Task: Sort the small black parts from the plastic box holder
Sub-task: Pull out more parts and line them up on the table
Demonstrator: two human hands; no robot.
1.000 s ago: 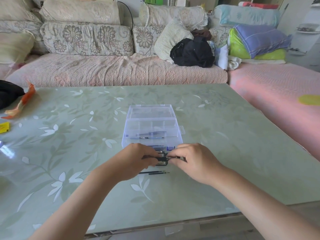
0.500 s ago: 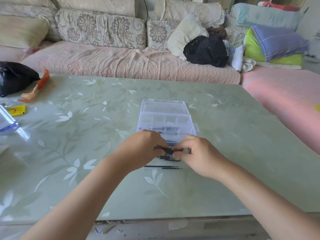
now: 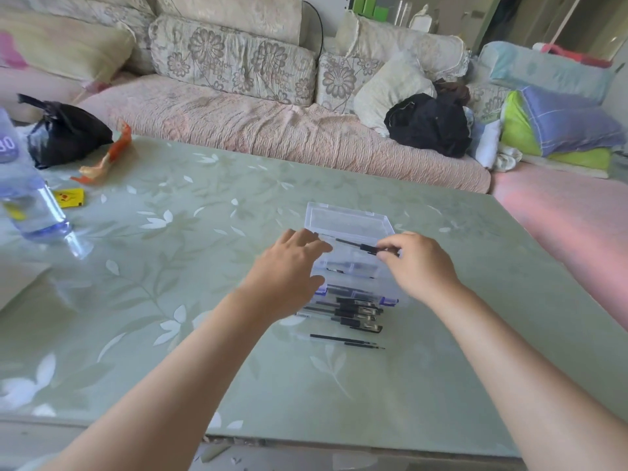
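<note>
A clear plastic box (image 3: 350, 222) with its lid open stands mid-table. My right hand (image 3: 416, 263) pinches a thin black pen part (image 3: 360, 246) and holds it over the box. My left hand (image 3: 289, 266) hovers at the box's left side with fingers spread and relaxed, holding nothing. Several black pens (image 3: 353, 312) lie side by side on the table just in front of the box. Two thin black refills (image 3: 346, 340) lie nearer to me. More dark parts show inside the box's front compartment (image 3: 353, 266).
The green glass table (image 3: 170, 300) carries a water bottle (image 3: 30, 202) at the left, a black bag (image 3: 64, 134), an orange wrapper (image 3: 105, 161) and a yellow packet (image 3: 69, 197). A sofa with cushions and bedding runs behind the table.
Both hands have risen from the pens in front of the box. My right hand has lifted one black part over the box, and my left hand has let go and opened.
</note>
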